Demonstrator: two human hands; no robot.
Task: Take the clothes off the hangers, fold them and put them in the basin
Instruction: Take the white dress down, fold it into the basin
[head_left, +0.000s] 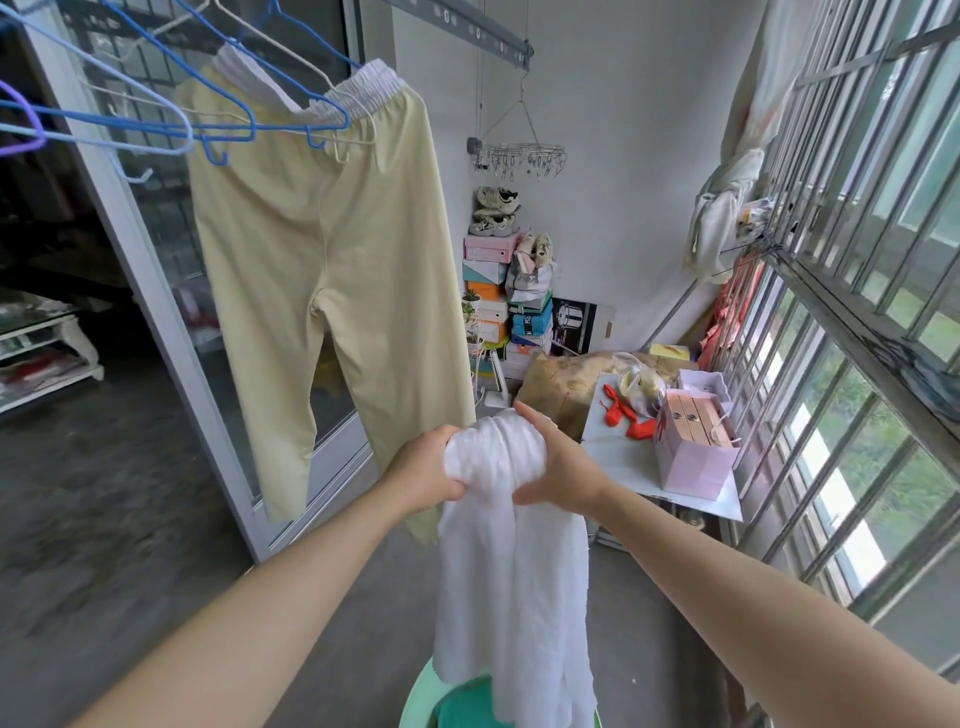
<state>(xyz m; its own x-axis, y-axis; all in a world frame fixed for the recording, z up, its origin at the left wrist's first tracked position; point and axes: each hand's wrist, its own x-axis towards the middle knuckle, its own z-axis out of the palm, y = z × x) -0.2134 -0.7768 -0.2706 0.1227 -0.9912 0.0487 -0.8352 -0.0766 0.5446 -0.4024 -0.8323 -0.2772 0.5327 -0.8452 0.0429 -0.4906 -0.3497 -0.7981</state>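
Observation:
Both hands hold a white garment (511, 561) bunched at its top; my left hand (428, 470) grips the left side and my right hand (558, 465) clasps the right. The rest of the cloth hangs down, its lower end over a pale green basin (415, 696) at the bottom edge, with something teal inside. Pale yellow trousers (332, 270) with a white elastic waistband hang from a hanger at upper left. In front of them, several bare blue hangers (171, 111) and a purple hanger (21, 122) hang.
A sliding glass door frame (171, 332) stands at the left. A low white table (675, 462) with a pink paper bag (693, 452) and red items is to the right. Stacked shoe boxes (488, 291) line the back wall. Window bars (857, 291) run along the right.

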